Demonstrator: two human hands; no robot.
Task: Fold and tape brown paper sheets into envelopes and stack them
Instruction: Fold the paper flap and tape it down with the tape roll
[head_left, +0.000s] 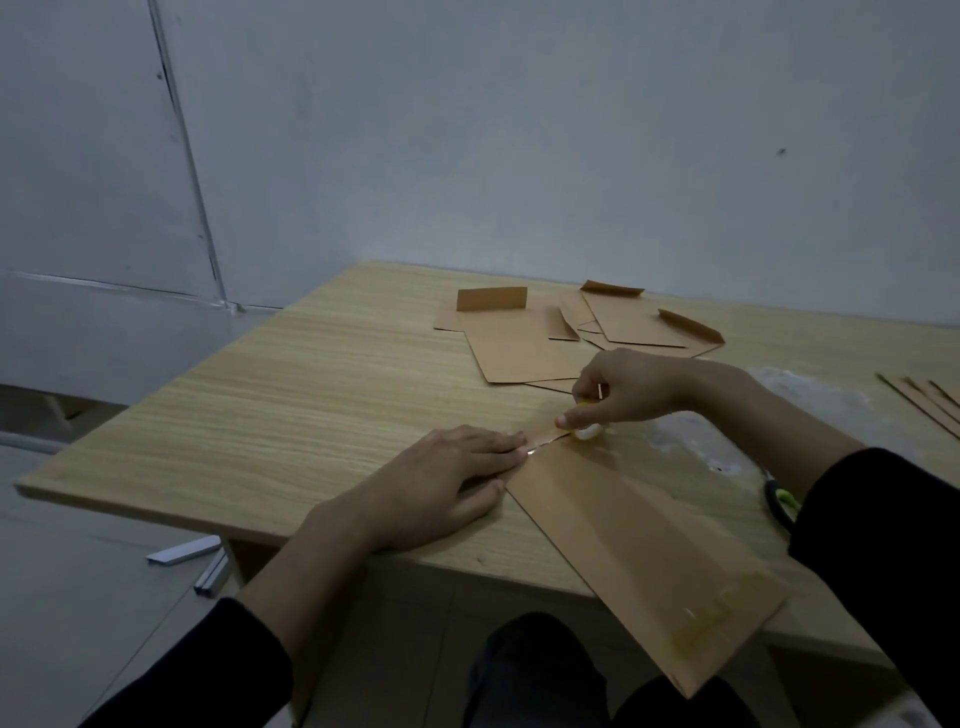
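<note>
left hand (447, 467) flat, fingers (488, 444) straight, pinning the envelope (623, 519) so right hand (618, 395), fingers pinching the tape roll (589, 431), can probably pull it taut

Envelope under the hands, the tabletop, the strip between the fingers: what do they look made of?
Envelope: matte brown kraft paper, judging by crisp creases and dull surface. Tabletop: pale wood-grain finish, probably laminate over board, though solid wood is possible. Strip: seemingly clear glossy plastic tape off the roll, given the glint beside the left hand.
</note>
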